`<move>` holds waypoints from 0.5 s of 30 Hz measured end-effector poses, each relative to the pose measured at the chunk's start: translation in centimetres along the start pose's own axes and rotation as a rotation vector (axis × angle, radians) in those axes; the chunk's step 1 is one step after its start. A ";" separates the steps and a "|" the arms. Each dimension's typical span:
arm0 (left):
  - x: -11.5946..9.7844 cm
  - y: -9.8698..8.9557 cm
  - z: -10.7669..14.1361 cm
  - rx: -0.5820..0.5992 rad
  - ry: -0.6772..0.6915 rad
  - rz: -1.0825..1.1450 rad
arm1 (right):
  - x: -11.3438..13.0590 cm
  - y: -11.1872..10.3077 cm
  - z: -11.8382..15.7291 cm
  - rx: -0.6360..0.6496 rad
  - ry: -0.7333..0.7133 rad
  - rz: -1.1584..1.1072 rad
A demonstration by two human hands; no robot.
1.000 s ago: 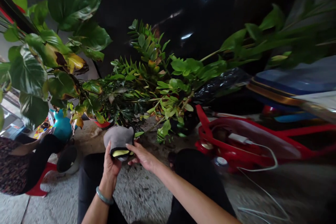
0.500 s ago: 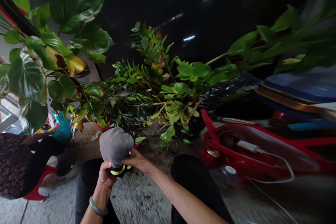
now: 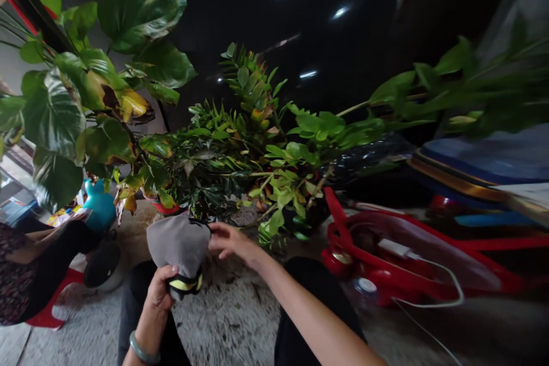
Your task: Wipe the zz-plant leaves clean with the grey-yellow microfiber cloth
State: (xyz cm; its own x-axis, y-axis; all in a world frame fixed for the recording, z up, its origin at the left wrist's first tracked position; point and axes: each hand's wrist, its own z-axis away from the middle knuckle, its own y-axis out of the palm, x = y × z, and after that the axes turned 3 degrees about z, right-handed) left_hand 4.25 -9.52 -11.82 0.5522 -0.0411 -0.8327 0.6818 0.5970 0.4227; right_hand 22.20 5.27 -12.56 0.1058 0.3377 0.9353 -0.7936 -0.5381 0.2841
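A soft grey fabric piece (image 3: pixel 175 243) with a black and yellow band at its lower end is held up between my knees. My left hand (image 3: pixel 160 289) grips it from below, thumb on the front near the band. Its exact kind is unclear; it looks plush and puffed out at the top. At its right upper edge, along a dark rim, my right hand (image 3: pixel 231 243) has its fingertips by the cloth, thumb and fingers apart. Whether those fingertips touch it, I cannot tell.
Leafy potted plants (image 3: pixel 295 166) crowd the space ahead. To the right are a red plastic basket-like container (image 3: pixel 429 229) with a white charger (image 3: pixel 397 249) and cable, and a stack of flat blue items (image 3: pixel 480 163). At left, another person (image 3: pixel 47 251) sits on a red stool (image 3: pixel 64 291).
My right hand has gone from gripping near the band to the grey piece's upper right edge, its fingers loosened. My left hand and the piece have shifted slightly left, and the grey top looks wider.
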 end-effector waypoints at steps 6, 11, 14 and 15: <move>-2.8 1.0 0.5 0.028 -0.014 -0.002 | 3.0 -2.1 -4.7 -0.449 -0.007 -0.138; -6.0 3.6 -0.9 0.033 0.122 0.003 | 1.9 -1.4 -6.9 -0.344 -0.106 -0.213; -6.6 5.9 -2.8 -0.028 0.154 0.075 | 1.9 -1.3 -7.2 -0.280 -0.144 -0.208; -6.1 6.5 -3.3 -0.049 0.129 0.087 | 2.0 -1.3 -7.1 -0.274 -0.152 -0.202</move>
State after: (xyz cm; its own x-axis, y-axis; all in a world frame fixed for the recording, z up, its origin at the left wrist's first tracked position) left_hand 3.71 -2.77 -5.21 0.5400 0.1140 -0.8339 0.6080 0.6322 0.4802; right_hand 19.18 12.15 -12.59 0.3479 0.2862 0.8928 -0.8764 -0.2389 0.4181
